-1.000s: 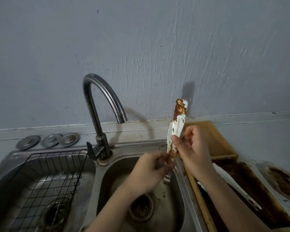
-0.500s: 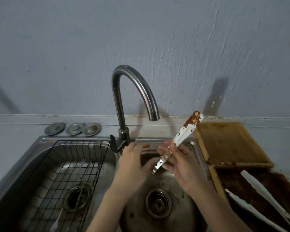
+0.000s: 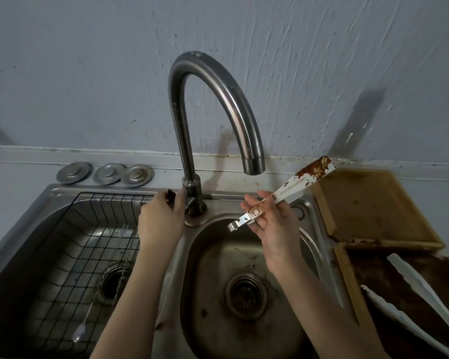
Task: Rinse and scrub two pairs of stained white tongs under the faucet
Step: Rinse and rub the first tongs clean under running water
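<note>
The right hand (image 3: 272, 229) pinches the stained tongs (image 3: 282, 195) near their hinge end; the left hand (image 3: 161, 218) curls on the faucet handle (image 3: 171, 196). The tongs' long axis runs toward two o'clock, soiled tip right of the dry spout (image 3: 254, 164). A second pair of tongs (image 3: 420, 301) lies at four o'clock in the tray (image 3: 347, 275), nearer the right hand.

Stained white tongs (image 3: 282, 196) closed, tilted, brown tip up-right; second pair (image 3: 422, 304) lying in dirty tray.
</note>
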Tool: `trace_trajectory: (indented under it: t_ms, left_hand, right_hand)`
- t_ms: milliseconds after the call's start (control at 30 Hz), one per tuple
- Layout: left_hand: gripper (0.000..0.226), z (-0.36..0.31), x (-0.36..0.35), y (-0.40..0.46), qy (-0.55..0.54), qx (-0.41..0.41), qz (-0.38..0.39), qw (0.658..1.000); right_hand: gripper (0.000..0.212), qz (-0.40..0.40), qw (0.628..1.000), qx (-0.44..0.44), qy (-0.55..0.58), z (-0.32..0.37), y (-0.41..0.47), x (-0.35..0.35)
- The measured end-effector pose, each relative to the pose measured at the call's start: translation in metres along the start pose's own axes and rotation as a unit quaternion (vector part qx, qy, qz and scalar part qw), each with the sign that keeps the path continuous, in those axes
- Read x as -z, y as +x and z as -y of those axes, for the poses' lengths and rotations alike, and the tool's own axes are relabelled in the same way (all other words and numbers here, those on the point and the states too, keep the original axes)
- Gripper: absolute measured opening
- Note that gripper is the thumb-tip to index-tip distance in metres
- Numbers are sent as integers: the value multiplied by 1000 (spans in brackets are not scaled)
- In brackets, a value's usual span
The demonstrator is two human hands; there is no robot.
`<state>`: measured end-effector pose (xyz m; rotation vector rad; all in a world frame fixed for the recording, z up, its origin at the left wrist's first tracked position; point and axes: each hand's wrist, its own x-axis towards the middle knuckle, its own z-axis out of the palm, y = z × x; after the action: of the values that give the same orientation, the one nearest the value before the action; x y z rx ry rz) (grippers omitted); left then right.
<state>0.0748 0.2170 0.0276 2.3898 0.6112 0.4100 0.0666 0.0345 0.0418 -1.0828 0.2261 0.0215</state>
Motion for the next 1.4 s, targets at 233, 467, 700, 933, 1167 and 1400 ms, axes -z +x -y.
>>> trace_trajectory:
  t_ms: [233, 467, 700, 933, 1167, 1400]
  left_hand:
    - [38, -2, -4, 5, -22, 14, -30, 999]
    - [31, 5, -13, 0, -19, 13, -38, 999]
    - [31, 9, -15, -4, -29, 12, -43, 999]
    - [33, 16, -21, -2, 8, 12, -29, 999]
    - [36, 18, -23, -4, -35, 18, -42, 998]
    - [43, 8, -14, -25, -138, 91, 42, 985]
  right_hand:
    - [17, -3, 1000, 3, -6, -6, 1, 1]
    - [16, -16, 1000, 14, -6, -5, -1, 5]
    - [26, -15, 1000, 17, -16, -4, -3, 8]
    - [23, -19, 999, 16, -27, -1, -6, 8]
    - [28, -22, 999, 20, -37, 2, -9, 9]
    - [18, -14, 998, 19, -51, 2, -12, 10]
